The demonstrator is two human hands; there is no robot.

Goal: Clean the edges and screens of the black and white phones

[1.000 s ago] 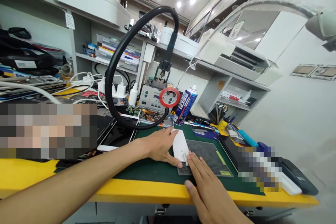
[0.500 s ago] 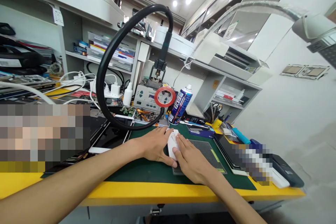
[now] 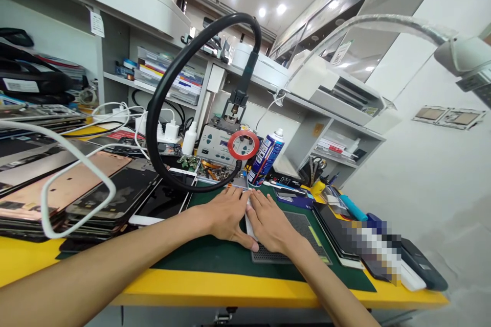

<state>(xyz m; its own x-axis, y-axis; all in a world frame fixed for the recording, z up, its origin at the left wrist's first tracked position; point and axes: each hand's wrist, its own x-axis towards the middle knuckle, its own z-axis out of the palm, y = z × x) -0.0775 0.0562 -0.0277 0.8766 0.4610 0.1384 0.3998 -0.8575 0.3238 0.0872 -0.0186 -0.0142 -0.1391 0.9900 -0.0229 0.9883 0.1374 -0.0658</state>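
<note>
On the dark perforated pad lies a narrow white, phone-like slab (image 3: 249, 226), mostly covered by my hands. My left hand (image 3: 229, 214) is along its left side, fingers reaching to the far end and thumb at the near end, steadying it. Across the top presses my right hand (image 3: 270, 222), its fingers close together and pointing away from me. A bit of white cloth or tissue (image 3: 248, 195) shows at the fingertips; the rest of it is hidden beneath the right hand. Both hands nearly touch at the far end.
Beyond the hands stand a blue spray can (image 3: 266, 157), a red tape ring (image 3: 243, 144) and a grey control unit (image 3: 210, 140). A black hose (image 3: 153, 112) arches over the left side. Stacked phone screens (image 3: 115, 199) and a white cable (image 3: 109, 184) are at left. Dark panels (image 3: 333, 230) lie right.
My right hand has slid away from me and left along the slab, covering its far end and the cloth. My left hand stays almost in place. The view has shifted slightly.
</note>
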